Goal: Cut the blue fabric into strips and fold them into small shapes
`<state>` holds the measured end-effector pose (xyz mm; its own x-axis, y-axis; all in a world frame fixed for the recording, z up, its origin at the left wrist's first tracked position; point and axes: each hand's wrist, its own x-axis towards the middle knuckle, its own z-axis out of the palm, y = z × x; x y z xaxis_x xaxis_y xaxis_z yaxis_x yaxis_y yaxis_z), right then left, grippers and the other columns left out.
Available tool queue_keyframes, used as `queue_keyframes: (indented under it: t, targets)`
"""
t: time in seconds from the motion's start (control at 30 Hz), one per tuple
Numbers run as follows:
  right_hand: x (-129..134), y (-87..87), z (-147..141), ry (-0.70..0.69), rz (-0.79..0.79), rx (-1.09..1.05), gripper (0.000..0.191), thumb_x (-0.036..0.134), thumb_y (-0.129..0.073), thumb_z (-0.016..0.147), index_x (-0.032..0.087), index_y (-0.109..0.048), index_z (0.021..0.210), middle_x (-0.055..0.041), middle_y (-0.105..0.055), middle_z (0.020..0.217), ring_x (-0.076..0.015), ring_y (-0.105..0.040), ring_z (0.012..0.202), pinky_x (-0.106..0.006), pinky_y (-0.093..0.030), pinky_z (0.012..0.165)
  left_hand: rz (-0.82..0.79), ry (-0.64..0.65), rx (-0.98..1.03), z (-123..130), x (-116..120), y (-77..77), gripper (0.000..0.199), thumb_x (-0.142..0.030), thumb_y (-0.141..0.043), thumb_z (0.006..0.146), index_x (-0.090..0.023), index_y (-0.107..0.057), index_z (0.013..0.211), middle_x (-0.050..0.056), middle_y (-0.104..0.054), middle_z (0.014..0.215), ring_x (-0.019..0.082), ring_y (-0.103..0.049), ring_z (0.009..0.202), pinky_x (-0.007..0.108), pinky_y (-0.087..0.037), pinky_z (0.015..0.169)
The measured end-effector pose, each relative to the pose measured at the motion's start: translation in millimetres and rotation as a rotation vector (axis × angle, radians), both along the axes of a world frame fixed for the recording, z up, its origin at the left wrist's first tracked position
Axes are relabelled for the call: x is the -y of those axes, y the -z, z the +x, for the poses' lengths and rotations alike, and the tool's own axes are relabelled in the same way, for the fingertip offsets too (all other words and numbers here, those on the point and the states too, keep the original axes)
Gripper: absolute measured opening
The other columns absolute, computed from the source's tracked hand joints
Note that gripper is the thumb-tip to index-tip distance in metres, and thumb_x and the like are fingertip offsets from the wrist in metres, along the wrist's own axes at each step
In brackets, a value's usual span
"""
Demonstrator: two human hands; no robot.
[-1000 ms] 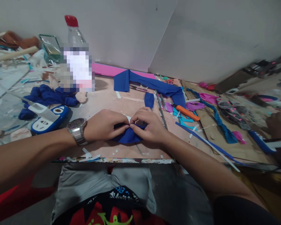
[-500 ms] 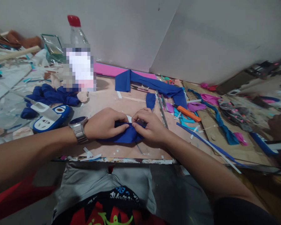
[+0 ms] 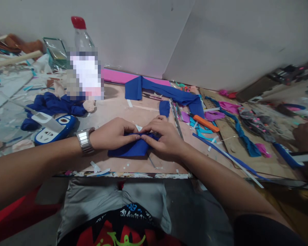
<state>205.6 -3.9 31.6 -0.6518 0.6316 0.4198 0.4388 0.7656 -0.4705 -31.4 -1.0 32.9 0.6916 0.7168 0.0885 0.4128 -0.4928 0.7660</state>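
Observation:
A piece of blue fabric [image 3: 130, 149] lies low over the table under both hands. My left hand [image 3: 113, 134], with a metal watch [image 3: 85, 140] on its wrist, pinches the fabric's upper edge between thumb and fingers. Right beside it, my right hand [image 3: 165, 136] pinches the same edge, the two thumb tips almost meeting. A small white bit [image 3: 138, 127] shows just behind the fingertips; what it is I cannot make out. Another blue fabric piece [image 3: 164, 108] lies behind my right hand.
A long blue fabric strip [image 3: 169, 89] lies at the back. An orange cutter [image 3: 206, 123] is to the right, a blue and white power strip [image 3: 55, 130] to the left. Behind it are bunched blue cloth [image 3: 50, 104] and a red-capped bottle [image 3: 82, 37]. Another person's hand [image 3: 306, 136] is at far right.
My hands have drawn closer together along the fabric's edge. The fabric's front part now lies flatter and more spread out. The view has shifted slightly.

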Motion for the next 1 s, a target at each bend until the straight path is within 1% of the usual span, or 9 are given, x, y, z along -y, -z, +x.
queue_keyframes:
  t: [0.07, 0.17, 0.3, 0.5, 0.6, 0.7, 0.8, 0.93, 1.0]
  targets:
    - [0.4, 0.4, -0.5, 0.005, 0.005, -0.003, 0.005, 0.027, -0.069, 0.095, 0.023, -0.072, 0.095, -0.0002, -0.079, 0.088, -0.0192, -0.070, 0.083, -0.045, -0.038, 0.098, -0.045, -0.001, 0.008, 0.1, -0.2, -0.3, 0.039, -0.043, -0.057, 0.099, -0.013, -0.073, 0.080, -0.001, -0.062, 0.065, 0.011, -0.049, 0.060, 0.023, -0.035, 0.058]
    - [0.6, 1.5, -1.0, 0.018, 0.028, -0.006, 0.006, 0.027, -0.068, 0.096, 0.024, -0.073, 0.094, 0.0004, -0.079, 0.087, -0.0195, -0.070, 0.083, -0.045, -0.038, 0.099, -0.150, 0.007, 0.030, -0.6, -2.2, -0.2, 0.034, -0.040, -0.058, 0.097, -0.013, -0.075, 0.085, -0.001, -0.065, 0.069, 0.011, -0.051, 0.062, 0.022, -0.038, 0.059]
    - [0.6, 1.9, -1.4, 0.001, 0.095, 0.027, 0.009, 0.027, -0.065, 0.099, 0.025, -0.074, 0.100, -0.0009, -0.081, 0.091, -0.0202, -0.071, 0.087, -0.046, -0.036, 0.100, -0.322, -0.020, 0.052, -2.7, -7.3, 0.6, 0.030, -0.038, -0.060, 0.093, -0.014, -0.077, 0.089, 0.000, -0.068, 0.072, 0.012, -0.054, 0.063, 0.023, -0.041, 0.061]
    - [0.6, 0.5, -1.2, -0.028, 0.166, 0.071, 0.011, 0.027, -0.062, 0.102, 0.026, -0.073, 0.103, -0.0005, -0.080, 0.094, -0.0201, -0.070, 0.089, -0.048, -0.034, 0.105, -0.483, -0.016, 0.134, -3.3, -9.4, 0.2, 0.024, -0.032, -0.060, 0.090, -0.016, -0.076, 0.086, 0.000, -0.071, 0.075, 0.012, -0.056, 0.063, 0.024, -0.044, 0.063]
    - [0.5, -0.1, 0.0, -0.043, 0.207, 0.093, 0.011, 0.025, -0.062, 0.102, 0.025, -0.072, 0.104, -0.0009, -0.080, 0.096, -0.0202, -0.070, 0.091, -0.048, -0.035, 0.104, -0.468, -0.034, 0.164, -2.4, -8.7, -0.5, 0.024, -0.032, -0.061, 0.090, -0.015, -0.076, 0.082, 0.001, -0.071, 0.075, 0.012, -0.055, 0.064, 0.024, -0.043, 0.064]
    - [1.1, -0.9, 0.8, -0.049, 0.225, 0.107, 0.011, 0.024, -0.061, 0.102, 0.026, -0.072, 0.104, -0.0012, -0.080, 0.097, -0.0204, -0.069, 0.091, -0.049, -0.035, 0.104, -0.426, -0.054, 0.154, -1.8, -8.1, -0.2, 0.033, -0.041, -0.062, 0.094, -0.014, -0.075, 0.080, 0.001, -0.069, 0.071, 0.011, -0.052, 0.062, 0.024, -0.041, 0.061]
    - [2.1, -1.2, 0.0, -0.022, 0.204, 0.096, 0.011, 0.025, -0.062, 0.101, 0.026, -0.073, 0.104, -0.0011, -0.080, 0.095, -0.0209, -0.069, 0.091, -0.049, -0.035, 0.104, -0.402, -0.050, 0.132, -1.8, -7.6, 0.8, 0.038, -0.047, -0.060, 0.096, -0.014, -0.076, 0.084, 0.001, -0.069, 0.071, 0.011, -0.052, 0.061, 0.024, -0.041, 0.060]
    - [3.0, -0.2, -2.4, 0.023, 0.178, 0.060, 0.009, 0.025, -0.064, 0.099, 0.024, -0.073, 0.100, -0.0013, -0.079, 0.090, -0.0222, -0.066, 0.092, -0.048, -0.037, 0.101, -0.367, -0.075, 0.114, -1.5, -6.8, 2.2, 0.039, -0.048, -0.060, 0.096, -0.014, -0.077, 0.089, 0.002, -0.072, 0.076, 0.012, -0.055, 0.064, 0.025, -0.043, 0.062]
    - [3.2, 0.4, -3.5, 0.044, 0.180, 0.055, 0.008, 0.024, -0.064, 0.098, 0.023, -0.073, 0.098, -0.0020, -0.078, 0.088, -0.0231, -0.065, 0.094, -0.047, -0.038, 0.099, -0.319, -0.087, 0.116, -0.6, -5.9, 2.8, 0.040, -0.049, -0.060, 0.096, -0.014, -0.077, 0.089, 0.003, -0.072, 0.078, 0.013, -0.056, 0.066, 0.025, -0.043, 0.063]
